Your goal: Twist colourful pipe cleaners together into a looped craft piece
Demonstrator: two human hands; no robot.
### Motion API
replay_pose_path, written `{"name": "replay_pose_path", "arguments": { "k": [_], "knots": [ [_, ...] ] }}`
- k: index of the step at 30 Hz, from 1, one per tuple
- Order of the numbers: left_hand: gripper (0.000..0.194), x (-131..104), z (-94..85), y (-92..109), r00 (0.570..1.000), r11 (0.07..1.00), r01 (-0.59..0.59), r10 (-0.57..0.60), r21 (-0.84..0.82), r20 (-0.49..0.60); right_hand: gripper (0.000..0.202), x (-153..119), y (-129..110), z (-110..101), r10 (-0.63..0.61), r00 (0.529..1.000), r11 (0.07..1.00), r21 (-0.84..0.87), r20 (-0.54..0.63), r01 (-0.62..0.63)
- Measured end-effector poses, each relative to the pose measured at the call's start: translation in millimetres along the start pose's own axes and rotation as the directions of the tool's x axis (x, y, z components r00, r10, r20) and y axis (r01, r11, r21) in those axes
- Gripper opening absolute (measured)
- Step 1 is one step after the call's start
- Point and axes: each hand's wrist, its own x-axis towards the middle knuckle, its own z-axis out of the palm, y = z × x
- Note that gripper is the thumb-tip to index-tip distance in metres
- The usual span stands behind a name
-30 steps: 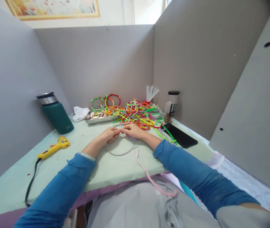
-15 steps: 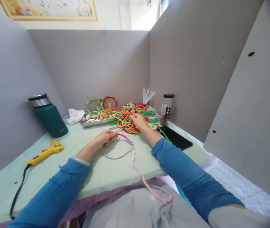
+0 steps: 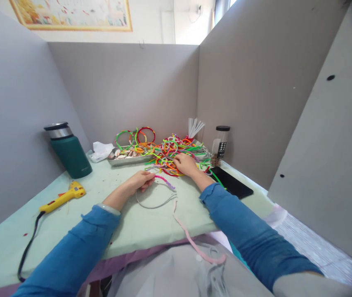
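My left hand (image 3: 143, 180) is closed in a pinch on a thin grey headband (image 3: 152, 207). Part of the band is wrapped in pink and purple fuzzy pipe cleaner (image 3: 165, 180), which sticks out past my fingers to the right. At the front edge of a tangled pile of coloured pipe cleaners (image 3: 171, 149), my right hand (image 3: 186, 164) has its fingers pressed together. What lies between those fingertips is too small to make out. A loose pale pink pipe cleaner (image 3: 184, 229) trails from the table onto my lap.
On the left are a yellow glue gun (image 3: 61, 200) with a black cord and a green tumbler (image 3: 71, 156). A metal tray (image 3: 129, 161) of shells, finished coloured hoops (image 3: 146, 129), white sticks (image 3: 195, 128), a black-lidded jar (image 3: 220, 144) and a black phone (image 3: 233, 183) stand beyond. Grey partitions enclose the table.
My right hand has come slightly back toward me along the front of the pile. The left hand keeps its pinch on the headband. The whole view has shifted a little.
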Motion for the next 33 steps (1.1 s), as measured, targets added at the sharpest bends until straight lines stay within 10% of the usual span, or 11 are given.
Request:
{"name": "replay_pose_path", "arguments": {
  "k": [7,33],
  "knots": [
    [0.035,3.3,-0.1,-3.9,0.998,1.000,-0.008,0.008,0.003,-0.056,0.034,-16.6,-44.8,15.4,-0.314,0.925,0.926,0.286,0.214,0.248],
    [0.037,3.3,-1.7,-5.3,1.000,0.999,-0.021,0.021,0.026,-0.021,0.032,-21.7,-45.7,19.0,-0.291,0.932,0.925,0.312,0.218,0.216]
  ]
}}
